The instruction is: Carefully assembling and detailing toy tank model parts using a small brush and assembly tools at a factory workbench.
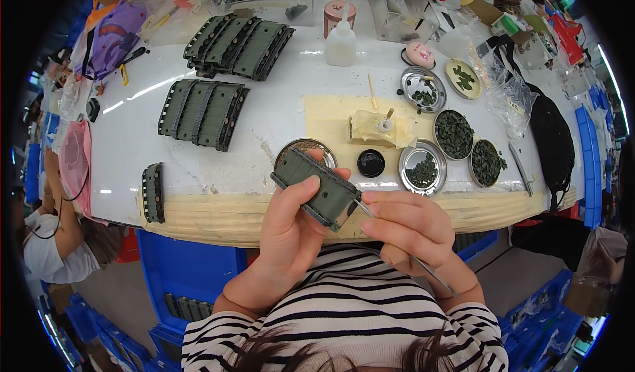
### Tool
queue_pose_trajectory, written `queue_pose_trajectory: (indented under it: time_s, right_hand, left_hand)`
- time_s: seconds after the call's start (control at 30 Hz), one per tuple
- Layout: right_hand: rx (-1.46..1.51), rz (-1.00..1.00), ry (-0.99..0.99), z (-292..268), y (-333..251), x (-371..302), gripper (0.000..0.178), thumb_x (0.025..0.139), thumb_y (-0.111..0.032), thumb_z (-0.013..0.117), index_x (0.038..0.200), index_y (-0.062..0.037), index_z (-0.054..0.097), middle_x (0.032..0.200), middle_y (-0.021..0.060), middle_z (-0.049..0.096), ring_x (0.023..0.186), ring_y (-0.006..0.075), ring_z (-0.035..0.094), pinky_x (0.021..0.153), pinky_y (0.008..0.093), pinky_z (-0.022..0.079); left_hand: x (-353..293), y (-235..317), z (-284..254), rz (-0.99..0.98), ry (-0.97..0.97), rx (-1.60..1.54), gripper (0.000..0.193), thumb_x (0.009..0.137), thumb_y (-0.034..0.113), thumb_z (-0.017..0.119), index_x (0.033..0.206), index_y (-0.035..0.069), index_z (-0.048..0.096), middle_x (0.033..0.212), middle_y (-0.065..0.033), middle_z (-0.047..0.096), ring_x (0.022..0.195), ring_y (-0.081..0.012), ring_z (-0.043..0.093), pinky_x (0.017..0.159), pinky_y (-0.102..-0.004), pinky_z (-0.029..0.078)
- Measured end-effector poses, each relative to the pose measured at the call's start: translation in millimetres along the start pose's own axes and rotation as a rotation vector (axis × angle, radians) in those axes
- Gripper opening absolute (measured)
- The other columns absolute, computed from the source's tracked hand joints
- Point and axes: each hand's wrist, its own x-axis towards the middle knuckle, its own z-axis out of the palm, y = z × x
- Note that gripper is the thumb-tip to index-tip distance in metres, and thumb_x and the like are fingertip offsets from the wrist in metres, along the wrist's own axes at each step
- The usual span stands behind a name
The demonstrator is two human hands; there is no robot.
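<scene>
My left hand point(291, 223) grips a flat olive-green part with a dark toothed edge point(316, 187), tilted, just in front of the table's near edge. My right hand point(407, 223) pinches thin metal tweezers point(397, 240); their tip touches the green part's right end. Both hands are close together over my striped top. Behind the green part a round metal dish point(305, 146) shows partly.
On the white table point(278, 107) lie stacks of the same green parts point(202, 113) point(239, 38), a single one point(153, 191) at the left edge, several round dishes of small dark green pieces point(454, 134), a black cap point(370, 163), a white squeeze bottle point(341, 40). Blue crates point(185, 266) stand below. Another person point(53, 233) sits left.
</scene>
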Motion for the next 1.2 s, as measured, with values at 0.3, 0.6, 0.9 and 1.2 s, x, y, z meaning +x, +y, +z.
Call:
queue_pose_trajectory:
  time_s: [0.3,0.6,0.9,1.2]
  right_hand:
    - [0.026,0.115,-0.006,-8.1,-1.3,5.7,0.036,0.094,-0.032,0.054,0.099,0.0011,0.065,0.096,0.0139,0.061,0.092,0.0317,0.066,0.075,0.0357,0.054]
    - [0.145,0.133,0.027,-8.8,-1.5,2.3,0.043,0.071,-0.016,0.073,0.109,0.002,0.064,0.105,0.0161,0.062,0.099,0.0303,0.064,0.076,0.035,0.054]
    - [0.135,0.113,0.034,-7.5,-0.7,1.8,0.041,0.073,-0.016,0.072,0.109,0.0027,0.064,0.105,0.0173,0.062,0.096,0.0301,0.065,0.075,0.0344,0.055]
    - [0.142,0.136,0.036,-7.8,-2.3,2.1,0.038,0.076,-0.014,0.071,0.109,0.0027,0.064,0.105,0.0167,0.062,0.098,0.03,0.064,0.075,0.0341,0.054]
  left_hand:
    - [8.5,1.4,0.3,-0.01,-0.039,0.017,0.035,0.091,0.012,0.053,0.125,0.01,0.044,0.115,-0.0179,0.059,0.102,-0.0222,0.061,0.083,-0.0347,0.053]
    - [8.3,1.1,-0.2,-0.033,-0.075,-0.027,0.036,0.092,0.013,0.051,0.126,0.008,0.044,0.117,-0.0177,0.059,0.104,-0.0222,0.061,0.085,-0.035,0.053]
    - [8.0,1.6,-0.4,-0.039,-0.091,-0.014,0.036,0.092,0.014,0.05,0.127,0.008,0.045,0.117,-0.0169,0.059,0.105,-0.0208,0.06,0.088,-0.0346,0.051]
    - [7.8,1.4,0.7,-0.041,-0.086,-0.011,0.035,0.093,0.014,0.05,0.127,0.008,0.045,0.117,-0.0166,0.059,0.105,-0.0204,0.06,0.088,-0.0344,0.051]
